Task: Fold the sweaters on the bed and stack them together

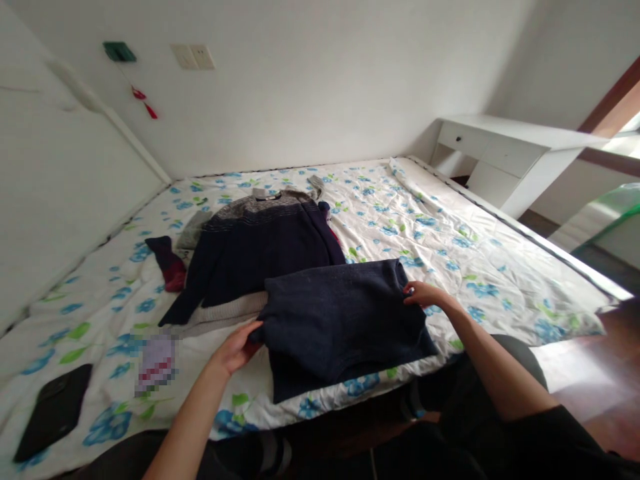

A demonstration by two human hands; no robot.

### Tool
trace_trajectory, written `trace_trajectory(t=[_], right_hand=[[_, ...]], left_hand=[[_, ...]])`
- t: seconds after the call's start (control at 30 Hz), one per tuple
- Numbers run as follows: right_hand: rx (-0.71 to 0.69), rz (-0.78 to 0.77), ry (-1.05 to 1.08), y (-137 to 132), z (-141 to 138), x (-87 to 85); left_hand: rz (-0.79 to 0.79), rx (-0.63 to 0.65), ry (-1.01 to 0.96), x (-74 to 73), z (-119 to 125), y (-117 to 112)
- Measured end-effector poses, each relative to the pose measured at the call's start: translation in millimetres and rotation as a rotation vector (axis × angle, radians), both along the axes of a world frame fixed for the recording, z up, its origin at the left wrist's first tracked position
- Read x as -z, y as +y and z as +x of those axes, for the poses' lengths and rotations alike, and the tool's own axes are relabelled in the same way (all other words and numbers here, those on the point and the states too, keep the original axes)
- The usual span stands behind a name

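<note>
A dark navy garment, partly folded, lies along the front edge of the bed; its exact kind is hard to make out. My left hand is closed on its left edge, the fingertips partly hidden by the cloth. On the opposite side, my right hand pinches the right edge, which lifts a little there. Behind the garment a navy sweater with a grey speckled yoke is spread out, its lower part overlapped by the garment. Grey knitwear shows from beneath the sweater.
Flowered sheeting covers the bed. A dark and maroon sock lies left of the sweater. Nearer me are a blurred-out item and a black phone. A white desk stands beyond the right side.
</note>
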State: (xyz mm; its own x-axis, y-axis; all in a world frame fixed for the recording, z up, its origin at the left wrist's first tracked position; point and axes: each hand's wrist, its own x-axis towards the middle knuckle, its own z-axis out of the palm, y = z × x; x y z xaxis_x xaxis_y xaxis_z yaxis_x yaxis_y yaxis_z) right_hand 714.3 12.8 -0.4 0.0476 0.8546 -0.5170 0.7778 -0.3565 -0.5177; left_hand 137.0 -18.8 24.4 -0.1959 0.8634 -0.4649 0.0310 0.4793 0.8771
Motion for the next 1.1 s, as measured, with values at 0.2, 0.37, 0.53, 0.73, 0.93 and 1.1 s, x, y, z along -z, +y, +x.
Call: trace_trajectory(t=[0.2,0.37,0.53,0.73,0.93,1.1], right_hand=[[0.063,-0.058,-0.081,-16,9,7.3],[-0.084,0.105,-0.222,-18,3,8.7],[-0.137,0.166,-0.313,-28,-13,18.0],[-0.112,0.158,-0.262,-28,-9,9.5],[-0.070,0.139,-0.245,-27,-5,4.8],[-0.050,-0.014,-0.102,-27,-1,-0.7]], left_hand=[[-0.099,0.153,0.082,20.9,11,-16],[0.233,0.163,0.751,26.1,10,-22],[0.389,0.252,1.049,19.2,34,-52],[0.654,0.852,0.860,7.3,82,-76],[0.625,0.974,0.691,12.6,108,-77],[0.498,1.041,0.415,-3.6,102,-79]])
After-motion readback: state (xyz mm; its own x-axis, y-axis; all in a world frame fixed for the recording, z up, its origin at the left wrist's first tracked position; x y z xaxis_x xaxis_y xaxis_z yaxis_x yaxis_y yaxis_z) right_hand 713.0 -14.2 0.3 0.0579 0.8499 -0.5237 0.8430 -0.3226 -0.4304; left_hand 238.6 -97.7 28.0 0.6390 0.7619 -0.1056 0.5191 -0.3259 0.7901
